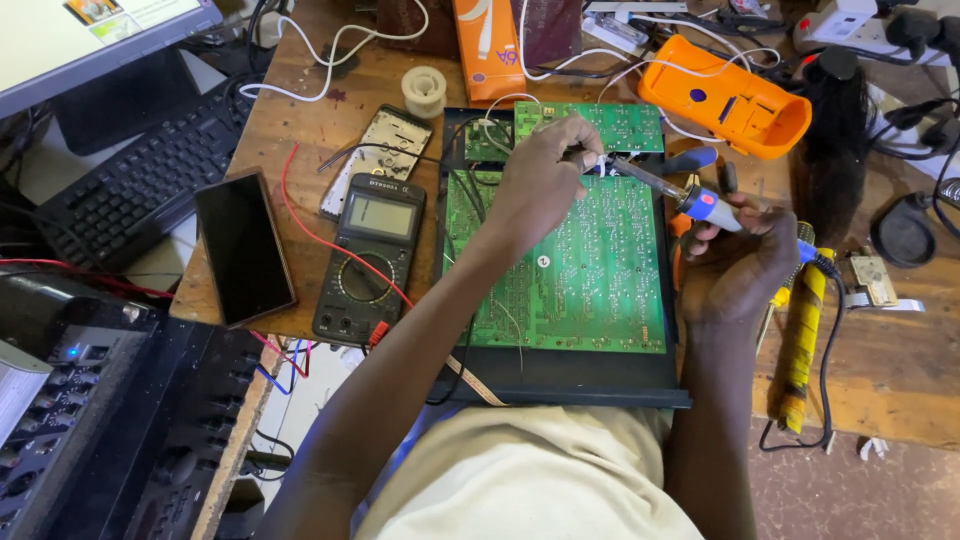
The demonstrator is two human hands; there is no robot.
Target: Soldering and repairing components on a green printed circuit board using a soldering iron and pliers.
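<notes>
The large green printed circuit board [570, 265] lies mid-tabletop. At its twelve o'clock, the left hand [540, 180] pinches thin solder wire [590, 160]; the right hand [735, 265], at three o'clock, grips a blue-handled soldering iron [680, 195]. A slip might bridge joints or burn fingers.

Beside the matt green circuit board [580, 265], the wooden bench [890, 360] looks worn and rough. Left of the board lie a matt plastic multimeter [368, 258] and a glossy black phone [243, 246]; above it, a smooth orange plastic casing [725, 97].
</notes>
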